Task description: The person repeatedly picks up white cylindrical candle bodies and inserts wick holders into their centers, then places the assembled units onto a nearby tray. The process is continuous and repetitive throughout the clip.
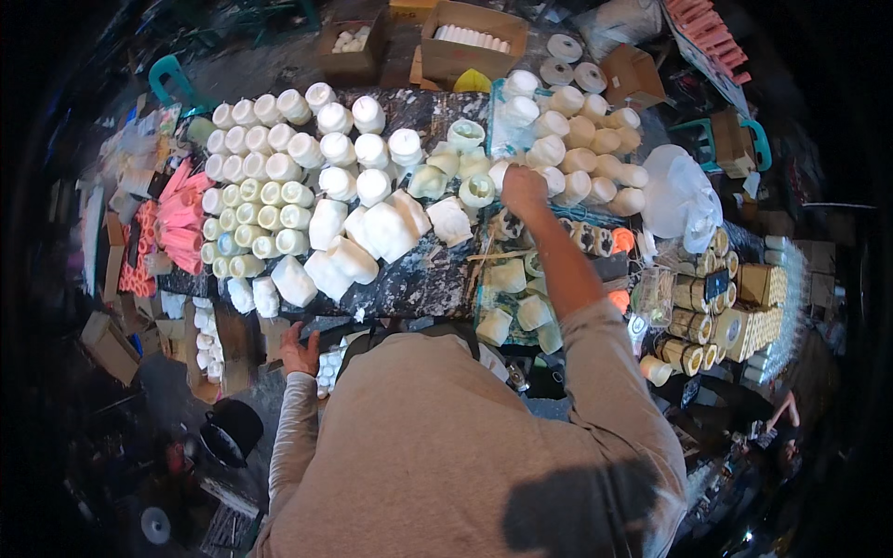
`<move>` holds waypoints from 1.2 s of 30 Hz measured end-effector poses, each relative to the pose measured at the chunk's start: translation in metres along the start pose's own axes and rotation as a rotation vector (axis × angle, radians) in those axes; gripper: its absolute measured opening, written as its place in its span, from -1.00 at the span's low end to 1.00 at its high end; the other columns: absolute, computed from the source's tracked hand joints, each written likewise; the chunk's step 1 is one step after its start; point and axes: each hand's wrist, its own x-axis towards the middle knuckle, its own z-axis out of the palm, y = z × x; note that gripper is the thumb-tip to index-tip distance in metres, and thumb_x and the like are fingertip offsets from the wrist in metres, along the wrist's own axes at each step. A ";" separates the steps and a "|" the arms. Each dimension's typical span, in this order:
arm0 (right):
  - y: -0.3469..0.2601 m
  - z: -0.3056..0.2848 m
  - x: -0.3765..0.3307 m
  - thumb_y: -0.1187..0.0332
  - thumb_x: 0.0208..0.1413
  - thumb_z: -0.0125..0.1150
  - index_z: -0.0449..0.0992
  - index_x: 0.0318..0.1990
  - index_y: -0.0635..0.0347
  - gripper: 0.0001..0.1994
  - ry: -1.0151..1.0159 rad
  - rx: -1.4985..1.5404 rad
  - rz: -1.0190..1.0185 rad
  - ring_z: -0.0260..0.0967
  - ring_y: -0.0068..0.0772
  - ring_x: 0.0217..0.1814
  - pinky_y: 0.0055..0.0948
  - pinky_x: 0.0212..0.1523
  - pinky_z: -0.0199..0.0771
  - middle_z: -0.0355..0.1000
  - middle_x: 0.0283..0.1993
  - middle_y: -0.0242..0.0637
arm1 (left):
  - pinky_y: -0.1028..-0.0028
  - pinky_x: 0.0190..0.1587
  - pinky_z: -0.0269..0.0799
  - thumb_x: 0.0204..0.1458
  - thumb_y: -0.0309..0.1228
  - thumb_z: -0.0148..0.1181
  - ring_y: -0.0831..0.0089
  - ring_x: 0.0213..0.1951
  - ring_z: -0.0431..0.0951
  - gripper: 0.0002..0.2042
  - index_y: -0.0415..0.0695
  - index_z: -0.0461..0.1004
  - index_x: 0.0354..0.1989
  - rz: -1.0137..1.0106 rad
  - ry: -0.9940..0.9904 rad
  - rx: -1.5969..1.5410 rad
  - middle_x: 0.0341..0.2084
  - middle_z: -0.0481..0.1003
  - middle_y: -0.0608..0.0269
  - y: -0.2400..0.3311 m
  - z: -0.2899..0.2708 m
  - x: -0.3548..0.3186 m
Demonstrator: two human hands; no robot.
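My right hand (525, 192) reaches over the table, its fingers closed on a white candle (499, 174) that is partly hidden by them. Right beside it stands a pale green hollow candle cup (477, 191). More cream and white pillar candles (579, 160) stand in rows just to the right. My left hand (299, 351) is low at the table's near edge, fingers apart, holding nothing. Nearest to it are rough white wax blocks (294, 282). Larger white wax pieces (383, 230) lie in the middle, in front of upright white pillar candles (337, 149).
Pink candles (179, 219) lie at the left end. A white plastic bag (680, 197) bulges at the right, above several wrapped cylinders (691, 325). Cardboard boxes (473, 51) and white spools (558, 73) are beyond the table. A black pot (231, 432) stands at the lower left.
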 end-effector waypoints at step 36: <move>-0.094 0.027 -0.088 0.23 0.08 0.17 0.44 0.22 0.22 -0.48 0.080 0.173 -0.164 0.55 -0.03 -0.06 -0.06 -0.09 0.60 0.55 -0.12 -0.07 | 0.22 -0.11 0.59 -0.04 -0.14 0.44 0.14 -0.25 0.68 -0.52 -0.24 0.59 -0.03 -0.183 -0.179 -0.039 -0.30 0.65 -0.02 -0.006 0.012 -0.071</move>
